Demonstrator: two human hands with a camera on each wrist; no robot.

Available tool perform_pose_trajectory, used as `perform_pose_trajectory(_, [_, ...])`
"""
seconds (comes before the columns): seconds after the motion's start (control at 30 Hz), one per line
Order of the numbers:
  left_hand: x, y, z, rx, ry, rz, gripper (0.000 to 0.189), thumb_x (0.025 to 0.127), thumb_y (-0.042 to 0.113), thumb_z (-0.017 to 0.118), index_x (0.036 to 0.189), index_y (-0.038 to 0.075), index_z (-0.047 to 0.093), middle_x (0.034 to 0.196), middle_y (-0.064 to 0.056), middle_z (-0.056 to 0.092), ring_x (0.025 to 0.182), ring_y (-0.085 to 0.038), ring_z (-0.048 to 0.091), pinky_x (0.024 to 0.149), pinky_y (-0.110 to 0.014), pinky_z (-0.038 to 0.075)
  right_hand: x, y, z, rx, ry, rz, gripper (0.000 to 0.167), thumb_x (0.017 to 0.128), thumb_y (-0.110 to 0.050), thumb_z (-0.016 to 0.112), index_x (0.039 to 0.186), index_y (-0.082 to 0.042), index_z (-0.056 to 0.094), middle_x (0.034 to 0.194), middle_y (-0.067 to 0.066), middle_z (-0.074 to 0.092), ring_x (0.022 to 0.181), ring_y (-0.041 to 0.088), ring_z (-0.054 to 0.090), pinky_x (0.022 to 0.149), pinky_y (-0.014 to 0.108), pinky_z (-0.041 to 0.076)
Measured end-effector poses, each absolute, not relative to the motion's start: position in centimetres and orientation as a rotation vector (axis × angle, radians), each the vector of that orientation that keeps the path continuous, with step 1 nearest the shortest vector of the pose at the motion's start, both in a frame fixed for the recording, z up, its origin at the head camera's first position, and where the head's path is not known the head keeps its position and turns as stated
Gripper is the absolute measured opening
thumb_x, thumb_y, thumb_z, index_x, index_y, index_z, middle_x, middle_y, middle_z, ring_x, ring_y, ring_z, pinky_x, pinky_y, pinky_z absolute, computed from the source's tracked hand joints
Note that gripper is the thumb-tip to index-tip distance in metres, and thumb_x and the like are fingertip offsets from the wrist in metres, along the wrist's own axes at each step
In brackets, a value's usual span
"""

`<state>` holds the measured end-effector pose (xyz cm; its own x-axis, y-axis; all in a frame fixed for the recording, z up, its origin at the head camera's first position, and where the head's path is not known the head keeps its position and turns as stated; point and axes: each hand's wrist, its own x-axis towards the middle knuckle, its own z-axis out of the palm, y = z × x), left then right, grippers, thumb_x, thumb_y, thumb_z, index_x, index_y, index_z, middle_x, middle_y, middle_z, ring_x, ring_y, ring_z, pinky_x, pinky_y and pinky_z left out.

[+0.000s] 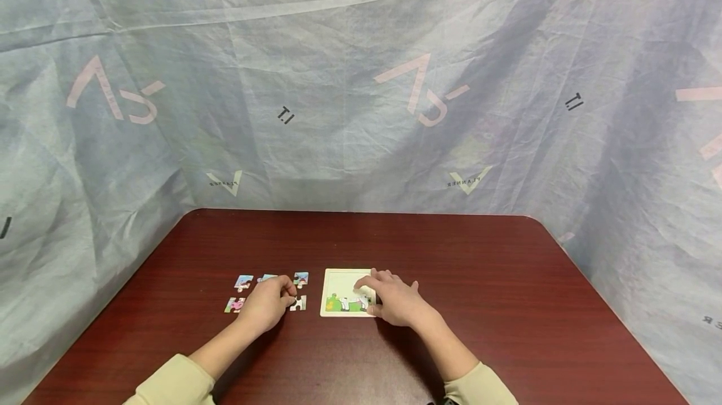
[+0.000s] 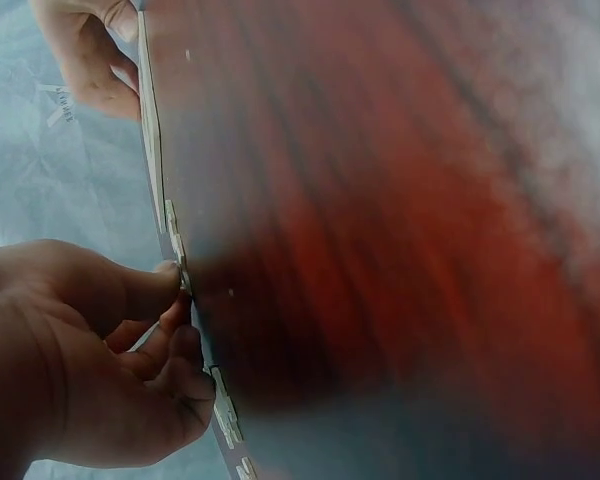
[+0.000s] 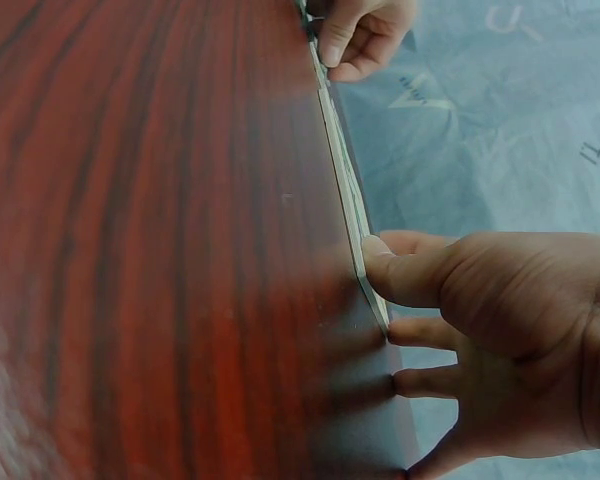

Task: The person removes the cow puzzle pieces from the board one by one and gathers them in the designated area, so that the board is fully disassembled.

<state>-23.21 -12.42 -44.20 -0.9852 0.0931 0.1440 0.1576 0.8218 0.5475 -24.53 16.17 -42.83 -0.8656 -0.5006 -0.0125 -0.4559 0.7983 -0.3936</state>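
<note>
Over a loose row of jigsaw pieces, my left hand (image 1: 264, 305) has its thumb and curled index finger at the left edge of a white-and-green puzzle piece (image 1: 299, 305), pinching it close to the tabletop. In the left wrist view the thumb and index tips of the left hand (image 2: 100, 350) come together at table level. My right hand (image 1: 397, 298) rests over the right side of a cream puzzle tray (image 1: 323, 292), fingers spread, thumb at its near right corner. Pieces with a white animal's legs on green (image 1: 352, 305) fill the tray's lower part.
More puzzle pieces lie left: a blue one (image 1: 244, 282), a pink one (image 1: 232, 306), another blue one (image 1: 301, 278), and one (image 1: 267, 277) partly behind the left hand. The dark red wooden table (image 1: 361, 242) ends at a hanging grey cloth (image 1: 338, 142) with printed letters.
</note>
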Motion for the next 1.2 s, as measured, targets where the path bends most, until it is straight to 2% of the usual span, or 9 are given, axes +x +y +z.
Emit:
perform_pose_trajectory(0.5, [-23.1,-11.5,-43.7,-0.269,-2.811,-0.903,0.018,0.088,0.005,0.075,0.083,0.015,0.061,0.069,0.006,0.051,0.062,-0.011,0.046,0.057,-0.031,0.039,-24.5,16.3,-42.8,-0.794,2.846,-0.584,0.03,0.096,-0.018,0.071,0.119,-0.034,0.062,0.156,0.019,0.038,0.142,0.048,0.034,0.091,0.086,0.024])
perform_pose_trajectory(0.8, [-23.2,-10.4,-44.0,-0.335,-2.819,-0.934,0.019,0.088,0.006,0.077,0.084,0.015,0.062,0.072,0.006,0.052,0.065,-0.01,0.048,0.06,-0.031,0.041,-24.5,16.2,-42.9,-0.8,2.842,-0.568,0.027,0.096,-0.018,0.07,0.117,-0.035,0.064,0.157,0.019,0.037,0.142,0.049,0.032,0.091,0.086,0.023])
perform_pose_trajectory(1.03, [-23.2,-9.3,-44.0,-0.391,-2.815,-0.94,0.022,0.083,0.007,0.082,0.082,0.014,0.062,0.072,0.007,0.051,0.067,-0.01,0.047,0.063,-0.03,0.041,-24.6,16.2,-42.8,-0.794,2.843,-0.56,0.027,0.096,-0.018,0.071,0.116,-0.035,0.065,0.156,0.019,0.037,0.142,0.049,0.033,0.091,0.086,0.023])
perform_pose_trajectory(1.2, [-23.3,-8.6,-44.1,-0.415,-2.868,-0.974,0.019,0.083,0.01,0.083,0.086,0.013,0.064,0.075,0.005,0.052,0.067,-0.011,0.047,0.063,-0.031,0.042,-24.6,16.1,-42.8,-0.793,2.846,-0.561,0.027,0.096,-0.018,0.071,0.116,-0.036,0.065,0.156,0.02,0.037,0.141,0.049,0.034,0.091,0.086,0.024])
